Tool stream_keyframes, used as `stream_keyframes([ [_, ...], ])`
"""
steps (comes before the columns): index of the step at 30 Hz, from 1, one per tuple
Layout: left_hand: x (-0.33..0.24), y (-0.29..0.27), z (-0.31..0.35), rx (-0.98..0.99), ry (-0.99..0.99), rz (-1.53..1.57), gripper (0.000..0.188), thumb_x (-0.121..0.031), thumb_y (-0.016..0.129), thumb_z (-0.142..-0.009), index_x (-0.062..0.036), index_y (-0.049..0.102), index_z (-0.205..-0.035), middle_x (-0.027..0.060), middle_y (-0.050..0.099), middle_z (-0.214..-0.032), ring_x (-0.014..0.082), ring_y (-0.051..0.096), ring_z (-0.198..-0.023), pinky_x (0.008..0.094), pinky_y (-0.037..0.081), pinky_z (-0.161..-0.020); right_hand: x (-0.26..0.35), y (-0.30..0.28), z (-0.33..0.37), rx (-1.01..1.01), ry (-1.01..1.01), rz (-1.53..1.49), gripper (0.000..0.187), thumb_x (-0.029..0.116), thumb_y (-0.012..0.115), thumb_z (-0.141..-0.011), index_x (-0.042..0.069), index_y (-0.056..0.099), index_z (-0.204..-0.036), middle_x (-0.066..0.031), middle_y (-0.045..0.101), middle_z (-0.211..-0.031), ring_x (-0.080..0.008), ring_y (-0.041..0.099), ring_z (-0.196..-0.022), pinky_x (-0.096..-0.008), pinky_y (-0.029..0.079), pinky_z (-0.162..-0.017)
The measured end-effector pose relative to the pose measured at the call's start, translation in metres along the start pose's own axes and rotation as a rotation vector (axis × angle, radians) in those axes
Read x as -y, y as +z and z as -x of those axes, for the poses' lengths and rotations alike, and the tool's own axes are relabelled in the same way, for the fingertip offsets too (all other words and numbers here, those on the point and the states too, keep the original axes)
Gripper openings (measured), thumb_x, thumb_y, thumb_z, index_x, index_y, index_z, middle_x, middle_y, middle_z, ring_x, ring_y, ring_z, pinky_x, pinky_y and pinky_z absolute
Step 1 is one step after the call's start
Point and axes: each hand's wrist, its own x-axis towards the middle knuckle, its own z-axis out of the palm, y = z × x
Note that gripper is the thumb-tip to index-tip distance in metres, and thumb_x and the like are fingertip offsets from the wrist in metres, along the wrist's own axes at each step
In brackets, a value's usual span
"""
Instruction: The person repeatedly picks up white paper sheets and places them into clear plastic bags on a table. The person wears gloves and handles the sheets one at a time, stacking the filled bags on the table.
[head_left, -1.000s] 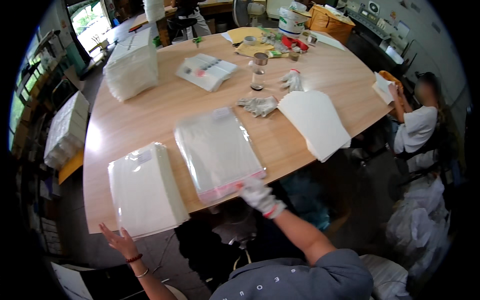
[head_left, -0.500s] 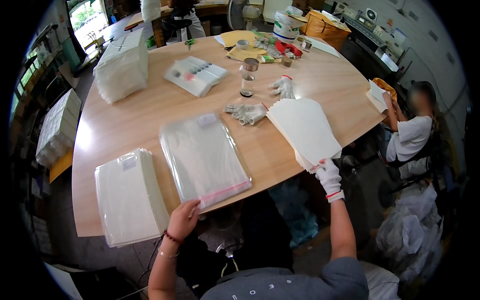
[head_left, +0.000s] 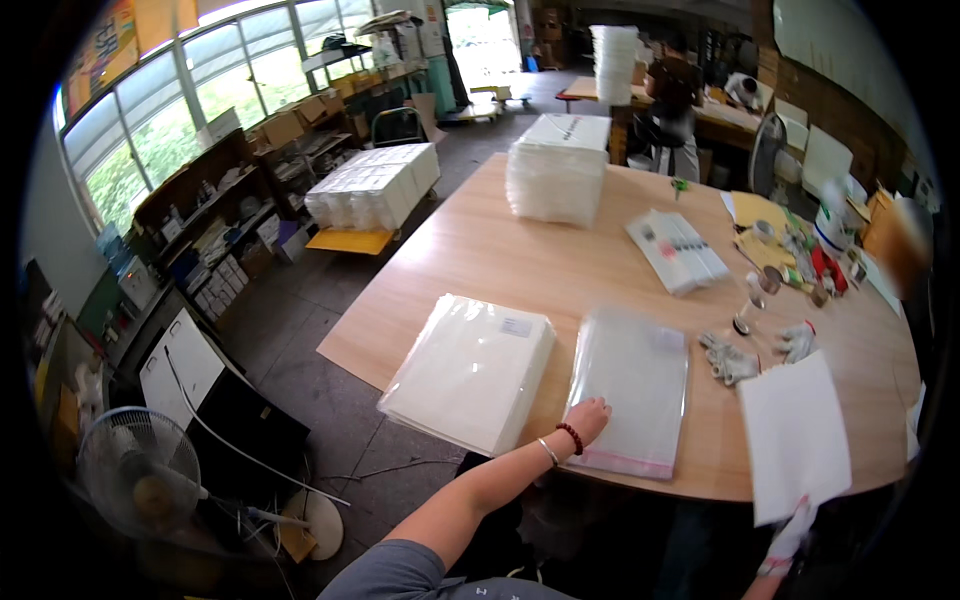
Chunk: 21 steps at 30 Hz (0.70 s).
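My bare left hand, with a red bead bracelet and a bangle at its wrist, lies on a stack of clear plastic bags with a pink strip along the near edge. Its fingers are slightly bent and rest on the top bag. At the lower right, my right hand, in a white glove, grips the near edge of white paper; how many sheets it holds I cannot tell. Left of the bags sits a pile of cream sheets in clear sleeves. Two grey-white work gloves lie beyond the paper.
Stacked clear packages stand on the table's far side, near a flat printed packet. A clear jar, tape and scissors lie farther right. A standing fan is at the lower left. People work at a back table.
The view has swung left. My left hand has left the bags' near edge and moved inward over the stack. My right hand still holds paper, which now sits nearer the table's front edge.
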Motion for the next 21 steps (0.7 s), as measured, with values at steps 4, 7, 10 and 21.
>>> stream_keyframes([
  [4, 0.013, -0.005, 0.007, 0.007, -0.028, 0.068, 0.008, -0.008, 0.046, -0.076, -0.0050, 0.054, -0.078, 0.0117, 0.053, -0.083, 0.0251, 0.055, -0.080, 0.0344, 0.047, -0.068, 0.006, 0.047, 0.081, 0.423, 0.274, 0.034, 0.040, 0.022, 0.047, -0.085, 0.002, 0.041, -0.119, -0.0136, 0.046, -0.115, -0.0247, 0.045, -0.103, -0.0355, 0.039, -0.087],
  [7, 0.017, -0.010, 0.009, -0.004, 0.051, 0.057, 0.007, -0.008, 0.048, -0.076, -0.0055, 0.053, -0.080, 0.0111, 0.053, -0.086, 0.0252, 0.054, -0.083, 0.0347, 0.046, -0.068, -0.001, 0.077, 0.121, 0.523, 0.503, 0.006, 0.037, 0.023, 0.049, -0.084, 0.002, 0.045, -0.114, -0.0146, 0.049, -0.108, -0.0244, 0.049, -0.096, -0.0357, 0.042, -0.081],
  [10, 0.025, -0.007, 0.018, -0.110, 0.208, 0.035, 0.010, -0.012, 0.053, -0.074, -0.0054, 0.053, -0.082, 0.0103, 0.052, -0.088, 0.0254, 0.052, -0.087, 0.0357, 0.045, -0.070, -0.018, 0.083, 0.141, 0.426, 0.589, -0.087, 0.034, 0.025, 0.051, -0.083, 0.002, 0.049, -0.108, -0.0156, 0.052, -0.101, -0.0242, 0.052, -0.088, -0.0359, 0.045, -0.074],
  [21, 0.014, -0.046, 0.033, 0.232, -0.514, 1.030, 0.026, -0.021, 0.049, -0.083, 0.0039, 0.056, -0.085, 0.0133, 0.062, -0.071, 0.0194, 0.060, -0.052, 0.0310, 0.048, -0.050, -0.041, 0.104, 0.191, 0.105, 0.565, -0.203, 0.020, 0.022, 0.052, -0.081, 0.007, 0.049, -0.094, -0.0073, 0.049, -0.084, -0.0178, 0.049, -0.074, -0.0276, 0.044, -0.059],
])
